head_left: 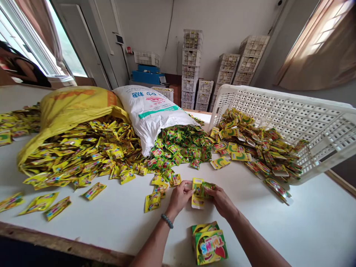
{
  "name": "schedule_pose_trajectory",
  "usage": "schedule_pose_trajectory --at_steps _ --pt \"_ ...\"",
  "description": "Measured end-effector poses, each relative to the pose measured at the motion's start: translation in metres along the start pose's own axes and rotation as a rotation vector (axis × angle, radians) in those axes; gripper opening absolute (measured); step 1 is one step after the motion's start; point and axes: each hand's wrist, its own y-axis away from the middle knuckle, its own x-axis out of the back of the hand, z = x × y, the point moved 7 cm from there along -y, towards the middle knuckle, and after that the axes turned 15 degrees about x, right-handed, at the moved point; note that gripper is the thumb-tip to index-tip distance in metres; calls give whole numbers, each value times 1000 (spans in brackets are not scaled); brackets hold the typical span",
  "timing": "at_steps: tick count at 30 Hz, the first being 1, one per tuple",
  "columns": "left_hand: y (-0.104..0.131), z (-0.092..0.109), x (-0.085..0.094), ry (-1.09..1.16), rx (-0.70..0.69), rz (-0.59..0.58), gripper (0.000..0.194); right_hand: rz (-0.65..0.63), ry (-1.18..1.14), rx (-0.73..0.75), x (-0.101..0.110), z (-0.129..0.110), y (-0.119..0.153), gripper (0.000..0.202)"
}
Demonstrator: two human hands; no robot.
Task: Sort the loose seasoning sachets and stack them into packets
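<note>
Just ahead of me, above the white table, my left hand (183,193) pinches a small yellow carton (197,191) by its left side. My right hand (218,196) is closed on a green packet (207,188) against the carton's right side. Below my hands lie green and yellow boxes marked TWINS (210,247). Loose yellow packets (152,202) rest left of my left hand. Beyond, green packets (183,144) spill from a white sack (155,111), and yellow packets (91,148) from a yellow sack (75,100).
A tipped white plastic crate (280,107) stands at the right, with a heap of filled cartons (258,148) at its mouth. Stacked crates (191,66) line the back wall beside blue boxes (147,76). A person (25,68) is at the far left.
</note>
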Motion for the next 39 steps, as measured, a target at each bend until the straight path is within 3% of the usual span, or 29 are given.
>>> schedule_pose_trajectory --at_steps 4,7,11,14,17,20,22,24,27,32,36,39 --pt "4 1 7 131 -2 -82 35 -35 38 27 -14 -6 -4 43" --pt "10 8 13 161 -88 -36 46 -29 22 35 -15 -5 -6 42" --pt "20 19 15 -48 -337 55 72 -67 -40 0 -15 2 -9 39" --pt "21 14 9 -237 -395 46 83 -65 -93 -24 -16 3 -9 37" --pt "20 13 9 -309 -450 91 75 -30 -138 -26 -16 1 -10 37" --pt "22 21 12 -241 -522 110 49 -39 -160 -2 -15 2 -14 40" --pt "23 23 14 -151 -499 91 34 12 -137 24 -7 2 -17 42" --pt "21 21 18 -69 -388 85 26 159 -84 101 8 -6 -19 44" --pt "18 15 22 77 -199 61 30 274 1 319 17 -38 -16 46" --pt "17 17 23 310 -108 -30 35 9 314 607 -19 -94 -16 33" --pt "19 16 27 372 -82 -40 32 -167 674 555 -37 -94 -27 19" --pt "20 16 24 334 -82 -89 31 -274 818 473 -42 -86 -34 14"
